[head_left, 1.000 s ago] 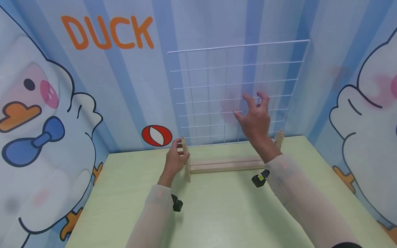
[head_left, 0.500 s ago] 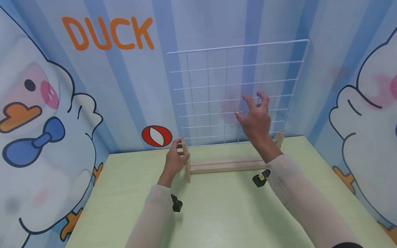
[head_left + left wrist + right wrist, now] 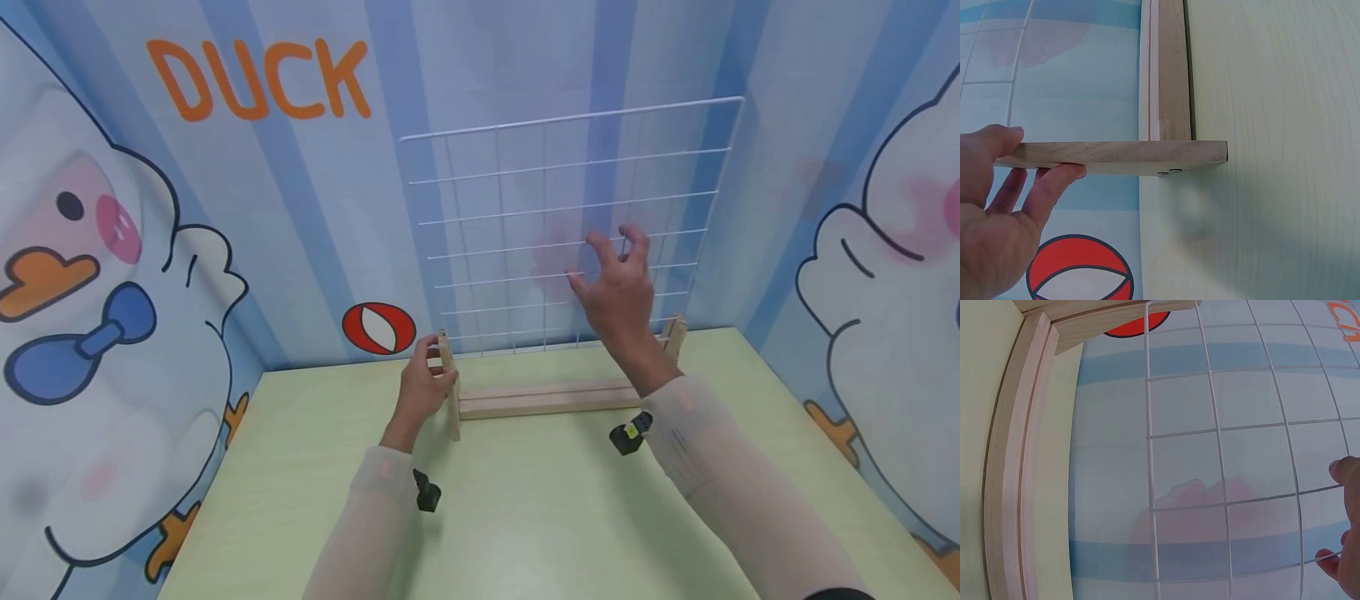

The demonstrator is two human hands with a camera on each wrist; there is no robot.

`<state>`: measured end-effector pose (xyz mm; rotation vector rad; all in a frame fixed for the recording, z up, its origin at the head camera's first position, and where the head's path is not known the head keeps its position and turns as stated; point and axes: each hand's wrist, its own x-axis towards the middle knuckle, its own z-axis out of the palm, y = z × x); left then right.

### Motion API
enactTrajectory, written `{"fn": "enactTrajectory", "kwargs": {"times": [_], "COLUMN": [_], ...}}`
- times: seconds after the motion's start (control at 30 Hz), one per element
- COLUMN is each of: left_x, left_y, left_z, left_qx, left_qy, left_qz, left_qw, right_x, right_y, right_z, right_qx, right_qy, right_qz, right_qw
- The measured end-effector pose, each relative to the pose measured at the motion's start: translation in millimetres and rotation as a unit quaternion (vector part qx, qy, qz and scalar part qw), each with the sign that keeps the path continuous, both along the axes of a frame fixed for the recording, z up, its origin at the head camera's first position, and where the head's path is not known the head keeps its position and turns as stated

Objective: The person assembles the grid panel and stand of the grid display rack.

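A white wire grid panel [image 3: 517, 217] stands upright at the wall, its top edge sloping down to the left. My right hand [image 3: 622, 292] holds it right of its middle, with thumb and fingers spread over the wires; in the right wrist view the fingertips [image 3: 1329, 561] are at the wires. Below is a wooden stand [image 3: 547, 406]: a long crossbar between two uprights. My left hand [image 3: 422, 385] grips its left upright [image 3: 1122, 152], thumb on one face and fingers on the other. The panel's lower edge lies between the uprights.
The stand rests on a pale green table [image 3: 525, 508] whose back edge meets the wall. A blue striped backdrop [image 3: 300, 208] with duck pictures surrounds the table on three sides. The right upright [image 3: 675, 337] is partly behind my right forearm. Screw heads [image 3: 1169, 172] show on the left upright.
The grid panel has tilted a little, its upper left corner sinking slightly down and to the left. Both hands have stayed almost where they were, and the stand has not moved.
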<state>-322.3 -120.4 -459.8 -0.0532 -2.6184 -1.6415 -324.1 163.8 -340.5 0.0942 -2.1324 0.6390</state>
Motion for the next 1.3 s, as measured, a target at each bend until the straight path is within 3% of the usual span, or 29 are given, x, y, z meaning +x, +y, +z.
{"fn": "enactTrajectory", "kwargs": {"times": [1.3], "left_x": [1.2], "left_y": [-0.6], "left_z": [1.2], "left_qx": [0.006], "left_qy": [0.002], "left_qz": [-0.009], "left_qw": [0.9999], "right_x": [-0.2], "right_y": [-0.2], "right_z": [1.4], "right_qx": [-0.011], "right_qy": [0.014], "right_qz": [0.001], "right_qw": [1.000]}}
